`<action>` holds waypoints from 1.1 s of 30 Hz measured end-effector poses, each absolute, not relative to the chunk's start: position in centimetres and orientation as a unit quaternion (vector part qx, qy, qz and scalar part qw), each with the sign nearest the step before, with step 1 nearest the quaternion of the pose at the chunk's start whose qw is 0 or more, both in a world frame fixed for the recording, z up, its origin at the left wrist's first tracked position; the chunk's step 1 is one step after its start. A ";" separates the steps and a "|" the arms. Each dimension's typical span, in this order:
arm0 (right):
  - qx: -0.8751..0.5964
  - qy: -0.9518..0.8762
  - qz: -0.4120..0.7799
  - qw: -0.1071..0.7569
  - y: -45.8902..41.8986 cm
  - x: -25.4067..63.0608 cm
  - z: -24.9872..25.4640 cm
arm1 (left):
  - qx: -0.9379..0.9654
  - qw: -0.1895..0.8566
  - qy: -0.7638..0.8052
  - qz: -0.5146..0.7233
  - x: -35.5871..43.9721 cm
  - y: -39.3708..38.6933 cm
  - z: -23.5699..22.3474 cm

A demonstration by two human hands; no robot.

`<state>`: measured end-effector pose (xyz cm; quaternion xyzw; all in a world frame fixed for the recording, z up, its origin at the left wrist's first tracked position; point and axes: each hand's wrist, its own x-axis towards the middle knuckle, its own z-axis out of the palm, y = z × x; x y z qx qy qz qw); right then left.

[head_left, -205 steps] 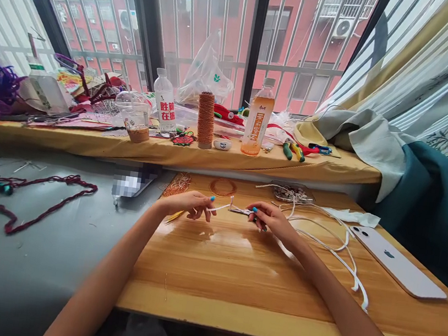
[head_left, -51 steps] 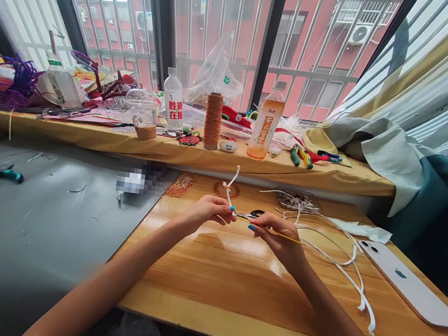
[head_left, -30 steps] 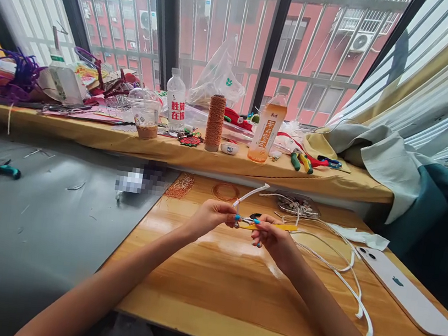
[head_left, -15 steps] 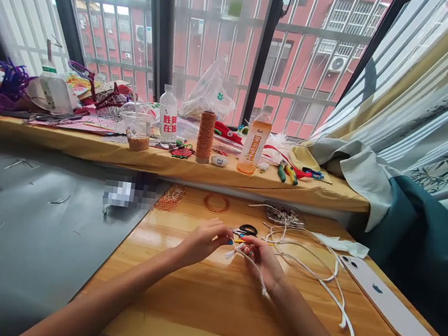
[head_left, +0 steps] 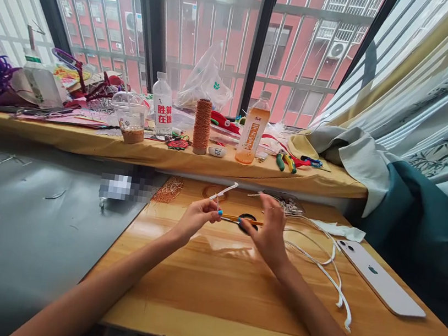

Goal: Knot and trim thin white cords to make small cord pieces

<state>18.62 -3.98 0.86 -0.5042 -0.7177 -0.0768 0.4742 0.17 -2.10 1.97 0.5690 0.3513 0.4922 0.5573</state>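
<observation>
My left hand (head_left: 196,218) is closed in a pinch on a short white strip (head_left: 224,189) that sticks up and to the right from the fingertips. A thin yellow wire (head_left: 237,219) runs from that pinch across to my right hand (head_left: 268,231). This hand is seen from the back and is closed on the wire's other end, with its upper fingers raised. Both hands hover just above the wooden table (head_left: 232,286). Black-handled scissors (head_left: 249,217) lie right behind the wire.
Long white strips (head_left: 331,261), a white phone (head_left: 380,270) and a tissue (head_left: 338,229) lie to the right. A copper coil (head_left: 212,191), copper wire bundle (head_left: 168,191) and small tray (head_left: 286,202) sit behind. The sill holds a spool (head_left: 202,126), bottles, cup and pliers.
My hands have risen from the table top and the white strip now points up and right. The yellow wire is stretched between both hands. The view has tilted slightly.
</observation>
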 end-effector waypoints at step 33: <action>-0.425 -0.841 -0.256 0.216 -4.2 18.0 -0.4 | 0.635 0.498 0.380 0.452 0.4 -1.2 -0.6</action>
